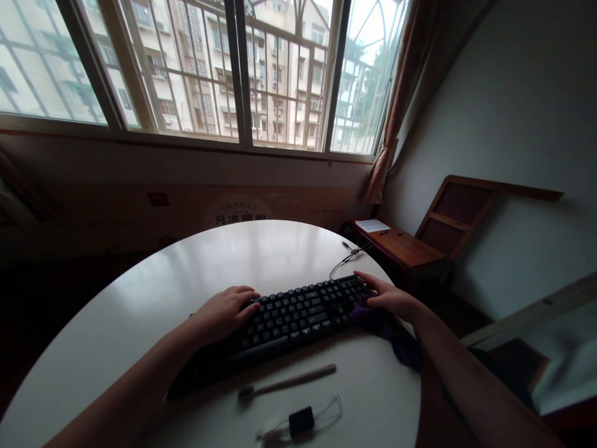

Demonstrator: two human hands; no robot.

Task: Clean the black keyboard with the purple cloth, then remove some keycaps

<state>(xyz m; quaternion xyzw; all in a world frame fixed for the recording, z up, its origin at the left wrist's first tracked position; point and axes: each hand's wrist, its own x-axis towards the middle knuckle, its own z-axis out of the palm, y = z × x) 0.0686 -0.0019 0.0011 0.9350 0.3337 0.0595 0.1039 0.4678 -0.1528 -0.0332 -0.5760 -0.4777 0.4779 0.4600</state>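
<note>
A black keyboard (298, 314) lies at a slant on the white round table. My left hand (232, 311) grips its left part, the fingers over the far edge and the thumb on the keys. At the other end, my right hand (389, 297) has a dark purple cloth (380, 320) pinched against the number keys, its index finger reaching along the keyboard's far edge. The cloth's loose end hangs toward the table's right edge. Nearer to me lie a toothbrush (293, 379) with a light handle and dark bristles, and a wire keycap puller (301, 422) with a black grip.
The keyboard's cable (352, 252) lies bunched near the right rim of the table (140, 292). Beyond it, a low wooden bench (405, 242) holds white paper (372, 226). A barred window (242, 74) and a curtain (394, 99) are behind the table.
</note>
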